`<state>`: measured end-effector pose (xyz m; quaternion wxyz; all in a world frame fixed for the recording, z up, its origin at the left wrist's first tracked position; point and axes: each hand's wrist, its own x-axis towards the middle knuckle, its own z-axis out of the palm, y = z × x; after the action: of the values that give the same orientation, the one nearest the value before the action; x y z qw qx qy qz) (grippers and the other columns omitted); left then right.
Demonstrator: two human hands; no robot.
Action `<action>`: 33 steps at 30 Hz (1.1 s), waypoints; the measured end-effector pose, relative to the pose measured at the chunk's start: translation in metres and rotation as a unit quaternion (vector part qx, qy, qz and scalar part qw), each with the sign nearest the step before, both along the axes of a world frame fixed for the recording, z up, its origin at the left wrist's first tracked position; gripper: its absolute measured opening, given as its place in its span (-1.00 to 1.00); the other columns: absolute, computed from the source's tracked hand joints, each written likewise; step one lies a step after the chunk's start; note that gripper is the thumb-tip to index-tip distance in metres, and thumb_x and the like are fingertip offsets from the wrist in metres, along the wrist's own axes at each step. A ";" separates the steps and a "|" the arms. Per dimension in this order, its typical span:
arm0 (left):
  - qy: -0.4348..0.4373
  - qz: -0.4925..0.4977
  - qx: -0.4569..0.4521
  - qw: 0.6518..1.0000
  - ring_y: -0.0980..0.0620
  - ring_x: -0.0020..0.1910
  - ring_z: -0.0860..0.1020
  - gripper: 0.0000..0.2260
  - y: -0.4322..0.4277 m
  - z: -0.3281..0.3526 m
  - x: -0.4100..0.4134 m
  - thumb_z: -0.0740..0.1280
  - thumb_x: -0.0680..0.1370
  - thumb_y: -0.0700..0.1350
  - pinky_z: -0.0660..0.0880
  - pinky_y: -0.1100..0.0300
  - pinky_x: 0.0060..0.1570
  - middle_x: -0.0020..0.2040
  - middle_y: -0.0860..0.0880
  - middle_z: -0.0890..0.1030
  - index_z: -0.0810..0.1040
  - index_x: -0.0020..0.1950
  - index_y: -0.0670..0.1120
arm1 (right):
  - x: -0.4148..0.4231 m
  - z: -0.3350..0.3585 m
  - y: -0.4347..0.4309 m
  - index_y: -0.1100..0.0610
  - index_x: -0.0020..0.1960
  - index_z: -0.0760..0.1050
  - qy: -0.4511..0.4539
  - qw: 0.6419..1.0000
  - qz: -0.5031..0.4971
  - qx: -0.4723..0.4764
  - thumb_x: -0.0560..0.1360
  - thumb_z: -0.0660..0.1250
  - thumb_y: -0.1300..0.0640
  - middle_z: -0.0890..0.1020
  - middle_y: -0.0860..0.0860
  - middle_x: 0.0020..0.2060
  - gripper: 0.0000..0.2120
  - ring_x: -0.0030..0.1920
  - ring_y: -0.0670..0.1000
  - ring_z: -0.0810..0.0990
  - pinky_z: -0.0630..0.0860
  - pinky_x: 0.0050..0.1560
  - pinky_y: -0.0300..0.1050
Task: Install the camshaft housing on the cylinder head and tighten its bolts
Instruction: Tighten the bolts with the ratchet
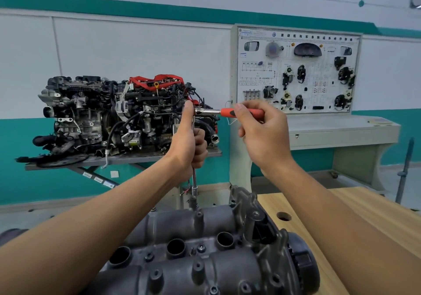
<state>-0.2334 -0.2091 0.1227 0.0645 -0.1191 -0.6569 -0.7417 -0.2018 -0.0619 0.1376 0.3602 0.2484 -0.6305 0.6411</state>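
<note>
Head view, from just behind the person's shoulders: the dark grey cast-metal camshaft housing [205, 260] lies along the pale wooden surface [341, 215], close in front of them. Whatever it sits on is hidden beneath it, so I cannot tell how it meets the cylinder head.

A long chrome extension bar [194, 180] stands upright from the housing's far edge. Its socket [193, 200] is down over what I take to be a bolt there, though the bolt itself is covered. The left hand [190, 144] is wrapped round the upper part of the bar, fingers [200, 144] clamped on it and the thumb pressed up against the ratchet head. That looks meant to hold the tall bar plumb so the socket does not cock off the fastener.

The right hand [262, 135] holds the red-handled chrome ratchet [227, 112] out to the side, fingers [245, 132] curled round the grip and the thumb lying on top. It is placed well out along the handle for leverage.

One small bolt head [201, 247] shows between the round bores nearer the camera, so tightening seems to be going bolt by bolt.

Behind stand a black display engine [114, 116] and a white training panel [296, 71].
</note>
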 end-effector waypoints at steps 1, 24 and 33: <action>0.011 -0.004 -0.002 1.000 0.03 -0.54 0.03 -0.38 0.000 -0.002 0.002 0.02 0.45 0.55 -0.10 0.12 -0.41 -0.52 0.03 0.10 0.07 -0.42 0.02 | 0.002 -0.003 0.002 -0.02 -0.16 0.56 0.016 1.000 0.004 -0.006 0.57 0.37 0.10 0.55 -0.18 -0.50 -0.86 -0.41 -0.14 0.49 0.38 -0.34 -0.24; 0.109 0.006 -0.007 0.994 0.03 -0.52 0.06 -0.40 0.001 0.002 0.020 0.03 0.49 0.50 0.02 0.21 -0.50 -0.52 0.05 0.13 0.08 -0.43 0.03 | 0.005 -0.007 0.004 0.09 -0.17 0.50 0.051 0.990 0.088 -0.095 0.54 0.34 0.16 0.47 -0.11 -0.53 -0.89 -0.51 -0.05 0.42 0.37 -0.48 -0.22; 0.089 0.034 0.016 0.995 0.04 -0.52 0.06 -0.48 -0.039 0.022 0.023 0.10 0.60 0.29 0.00 0.21 -0.52 -0.51 0.05 0.13 0.18 -0.44 0.01 | -0.002 0.000 -0.020 0.09 -0.10 0.55 0.010 0.994 0.107 -0.020 0.60 0.31 0.03 0.51 -0.02 -0.47 -0.83 -0.44 -0.02 0.46 0.37 -0.43 -0.20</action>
<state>-0.2101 -0.2486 0.1443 0.1501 -0.1613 -0.6405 -0.7357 -0.2034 -0.0816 0.1376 0.3008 0.3132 -0.5840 0.6859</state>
